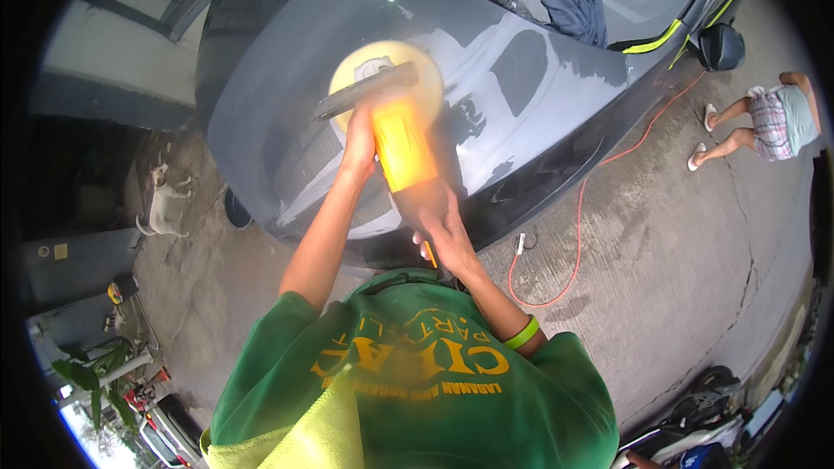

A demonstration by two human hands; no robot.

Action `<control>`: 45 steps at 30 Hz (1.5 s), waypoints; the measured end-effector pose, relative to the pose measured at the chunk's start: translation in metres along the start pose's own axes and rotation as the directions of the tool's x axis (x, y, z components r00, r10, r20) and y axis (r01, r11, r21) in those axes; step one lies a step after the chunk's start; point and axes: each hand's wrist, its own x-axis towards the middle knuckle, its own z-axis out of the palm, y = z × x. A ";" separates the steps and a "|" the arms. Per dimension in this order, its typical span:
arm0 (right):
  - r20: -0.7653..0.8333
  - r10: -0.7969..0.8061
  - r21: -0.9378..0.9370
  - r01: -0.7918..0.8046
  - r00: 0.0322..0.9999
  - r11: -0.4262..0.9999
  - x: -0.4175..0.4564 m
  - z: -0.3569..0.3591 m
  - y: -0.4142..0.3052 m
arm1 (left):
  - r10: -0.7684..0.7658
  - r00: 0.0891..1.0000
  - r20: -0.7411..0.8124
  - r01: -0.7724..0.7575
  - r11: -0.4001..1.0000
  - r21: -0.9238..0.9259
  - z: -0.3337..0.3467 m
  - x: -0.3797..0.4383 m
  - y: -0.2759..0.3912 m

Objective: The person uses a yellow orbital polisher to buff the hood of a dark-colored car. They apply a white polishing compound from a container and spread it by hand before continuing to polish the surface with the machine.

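A yellow and black rotary polisher (405,146) lies across the grey car hood (280,98) in front of me. Its round pale yellow pad (427,75) rests against the paint, and a dark bar handle (365,91) crosses above its head. My left hand (360,143) grips the polisher close to the head, its fingers partly hidden behind the body. Around the dark rear grip, my right hand (446,234) is wrapped. A blurry glare covers the yellow housing.
A grey cloth (576,11) lies at the windshield's base, near the side mirror (722,47). An orange cord (580,234) runs over the concrete. Another person (772,120) is at right; a white dog (168,198) is on the ground at left. A yellow cloth (326,423) hangs against my shirt.
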 end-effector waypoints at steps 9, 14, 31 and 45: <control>-0.213 -0.100 0.212 0.146 0.972 0.966 0.027 -0.028 -0.031 | -0.031 0.981 0.194 -0.019 0.967 0.253 0.119 0.047 0.045; -0.133 -0.160 0.139 0.178 0.978 0.974 0.001 0.028 0.015 | 0.017 0.992 0.124 -0.047 0.968 0.247 0.019 0.010 0.029; 0.075 -0.261 -0.005 0.262 0.962 0.965 0.013 0.181 0.222 | 0.192 0.936 -0.296 -0.098 0.947 0.307 -0.235 -0.101 -0.009; -0.386 -0.239 0.231 0.344 0.891 0.910 0.063 0.140 0.124 | 0.205 0.915 0.348 -0.404 0.461 0.790 -0.003 -0.007 0.037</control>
